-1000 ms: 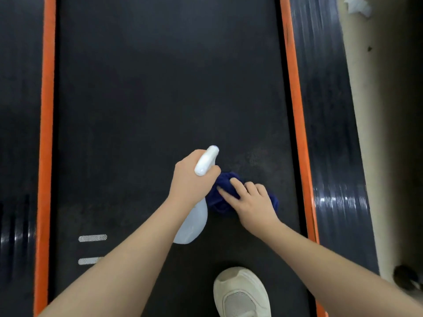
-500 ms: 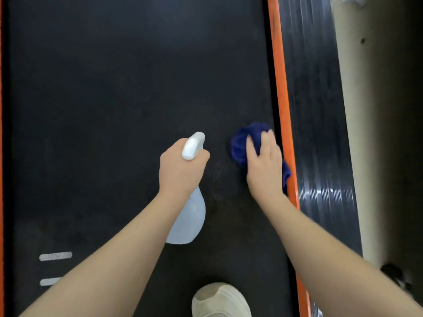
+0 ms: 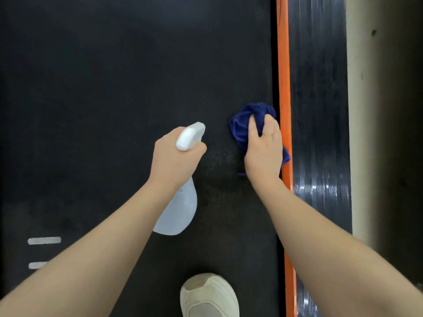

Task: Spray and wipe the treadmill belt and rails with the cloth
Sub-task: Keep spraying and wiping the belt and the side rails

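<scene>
The black treadmill belt [image 3: 114, 88] fills most of the view. An orange strip [image 3: 283, 65] and a ribbed black side rail [image 3: 320, 88] run along its right edge. My left hand [image 3: 174, 161] grips the neck of a white spray bottle [image 3: 178, 213], its nozzle pointing up and right over the belt. My right hand [image 3: 263, 154] clutches a bunched dark blue cloth [image 3: 249, 120] and presses it on the belt right beside the orange strip. A damp-looking patch lies on the belt between the two hands.
A pale shoe [image 3: 208, 296] stands on the belt at the bottom middle. Two short white marks [image 3: 44, 240] lie on the belt at lower left. Beige floor [image 3: 377, 110] runs beyond the right rail.
My right hand has slid the cloth from beside the bottle rightward and forward to the belt's right edge, and its fingers now bunch the cloth. The left hand keeps holding the bottle.
</scene>
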The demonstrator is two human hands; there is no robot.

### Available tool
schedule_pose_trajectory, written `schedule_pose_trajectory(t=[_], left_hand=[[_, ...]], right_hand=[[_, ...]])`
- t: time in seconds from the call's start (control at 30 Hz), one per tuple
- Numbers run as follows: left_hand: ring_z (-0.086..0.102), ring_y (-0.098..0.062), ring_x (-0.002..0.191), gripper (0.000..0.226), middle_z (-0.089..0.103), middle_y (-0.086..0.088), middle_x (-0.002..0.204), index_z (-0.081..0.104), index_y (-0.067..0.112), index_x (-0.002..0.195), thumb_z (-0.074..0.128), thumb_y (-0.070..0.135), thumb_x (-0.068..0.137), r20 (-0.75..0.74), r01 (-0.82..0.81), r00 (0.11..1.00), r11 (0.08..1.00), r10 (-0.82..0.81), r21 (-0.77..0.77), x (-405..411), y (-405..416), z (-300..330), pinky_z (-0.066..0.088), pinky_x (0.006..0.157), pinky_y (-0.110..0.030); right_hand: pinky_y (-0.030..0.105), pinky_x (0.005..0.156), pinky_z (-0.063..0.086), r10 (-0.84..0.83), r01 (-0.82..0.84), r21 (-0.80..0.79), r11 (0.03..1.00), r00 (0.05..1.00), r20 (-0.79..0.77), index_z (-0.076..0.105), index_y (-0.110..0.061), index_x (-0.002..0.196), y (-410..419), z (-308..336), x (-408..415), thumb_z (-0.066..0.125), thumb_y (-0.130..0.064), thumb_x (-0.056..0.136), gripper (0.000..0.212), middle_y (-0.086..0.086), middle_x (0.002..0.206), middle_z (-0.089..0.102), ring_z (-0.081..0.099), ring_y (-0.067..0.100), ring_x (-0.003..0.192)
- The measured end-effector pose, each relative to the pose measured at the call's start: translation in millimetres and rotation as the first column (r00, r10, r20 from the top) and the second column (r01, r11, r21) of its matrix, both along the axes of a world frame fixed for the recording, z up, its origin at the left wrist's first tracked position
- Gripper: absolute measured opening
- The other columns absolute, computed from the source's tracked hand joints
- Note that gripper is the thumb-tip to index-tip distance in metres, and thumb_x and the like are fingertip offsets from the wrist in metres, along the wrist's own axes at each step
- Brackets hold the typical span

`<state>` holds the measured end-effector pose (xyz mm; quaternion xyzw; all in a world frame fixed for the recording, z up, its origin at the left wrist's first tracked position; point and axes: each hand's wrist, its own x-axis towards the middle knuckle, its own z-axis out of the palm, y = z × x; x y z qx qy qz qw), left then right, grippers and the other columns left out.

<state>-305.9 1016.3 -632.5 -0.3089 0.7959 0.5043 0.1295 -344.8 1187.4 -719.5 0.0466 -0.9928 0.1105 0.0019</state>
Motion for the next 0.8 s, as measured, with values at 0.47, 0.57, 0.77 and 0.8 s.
schedule_pose_trajectory(t=[0.47, 0.57, 0.77, 0.8], left_hand=[[0.057, -0.021, 0.089, 0.021, 0.062, -0.012, 0.104, 0.060, 0.007, 0.106, 0.058, 0.012, 0.086, -0.016, -0.019, 1.000, 0.998, 0.020, 0.057, 12, -35, 18, 0.042, 0.070, -0.022], [0.058, -0.014, 0.088, 0.021, 0.064, -0.008, 0.103, 0.061, 0.011, 0.104, 0.058, 0.008, 0.084, 0.020, 0.049, 0.999, 0.998, -0.050, 0.048, 22, -39, 23, 0.042, 0.068, -0.018], [0.058, -0.014, 0.094, 0.025, 0.063, -0.001, 0.103, 0.061, 0.016, 0.106, 0.059, 0.009, 0.083, 0.041, -0.005, 0.999, 0.999, 0.006, -0.033, 43, -42, 16, 0.044, 0.069, -0.019], [0.059, -0.014, 0.094, 0.024, 0.064, -0.001, 0.103, 0.061, 0.016, 0.106, 0.059, 0.009, 0.083, 0.031, -0.010, 0.999, 0.999, 0.011, -0.030, 44, -42, 18, 0.044, 0.071, -0.019]], right_hand=[[0.047, 0.097, 0.037, 0.415, -0.417, -0.104, 0.903, 0.909, -0.042, 0.063, 0.002, 0.114, -30, 1, 114, 0.043, 0.003, 0.072, 0.046, 0.022, 0.124, 0.040, 0.040, 0.038, 0.113], [0.050, 0.097, 0.039, 0.634, -0.633, -0.092, 0.769, 0.773, -0.023, 0.066, -0.003, 0.112, -23, 3, 105, 0.044, -0.002, 0.074, 0.044, 0.019, 0.122, 0.047, 0.044, 0.035, 0.109], [0.052, 0.098, 0.039, 0.473, -0.473, 0.027, 0.881, 0.878, -0.072, 0.068, -0.006, 0.110, -47, 6, 33, 0.038, -0.008, 0.077, 0.045, 0.024, 0.114, 0.059, 0.057, 0.039, 0.100], [0.051, 0.097, 0.039, 0.455, -0.456, 0.000, 0.890, 0.888, -0.070, 0.067, -0.006, 0.110, -51, 8, 52, 0.044, -0.004, 0.075, 0.042, 0.024, 0.114, 0.059, 0.057, 0.039, 0.099]])
